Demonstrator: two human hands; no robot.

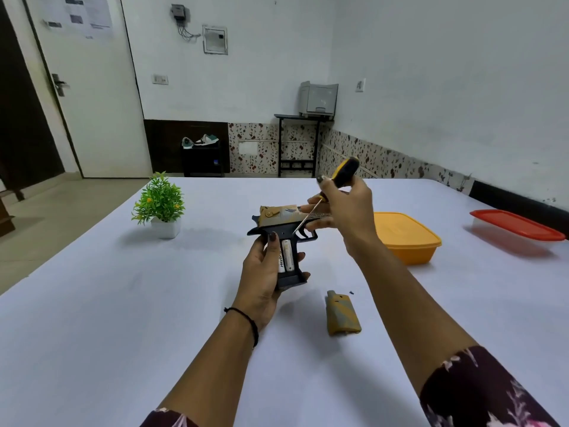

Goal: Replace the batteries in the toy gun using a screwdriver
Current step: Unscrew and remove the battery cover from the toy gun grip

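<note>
white table (92, 303) in a plain room, door at 10 o'clock, printer stand at 12.

task thing: toy gun (278, 221) held up over mid table, grip down, muzzle toward 3 o'clock. grip compartment is open, two batteries (288, 255) showing inside. battery cover (343, 315) lies flat on the table at 5 o'clock of the gun, tiny dark screw (351, 293) just off the cover's 1 o'clock corner.

risks, judged:
- open compartment faces up and out; tilt the gun and the batteries likely drop out.
- screwdriver (346, 171) tip sits by the frame above the trigger, close to the left thumb; a slip could jab the thumb or scratch the plastic.
- loose screw is small, a sleeve brush could send it off and lose it.
- cells look unclamped, prying hard may pop them away.

hands: left hand (261, 272) wrapped round the grip from 9 o'clock, thumb up on the frame, fingertips curling at the far edge. right hand (345, 211) pinches the yellow-black handle, shaft angled down toward 7 o'clock; lower fingers seem to lie against the barrel, cannot tell for sure.

orange container (406, 238) at 3 o'clock, potted plant (160, 201) at 9.
</note>
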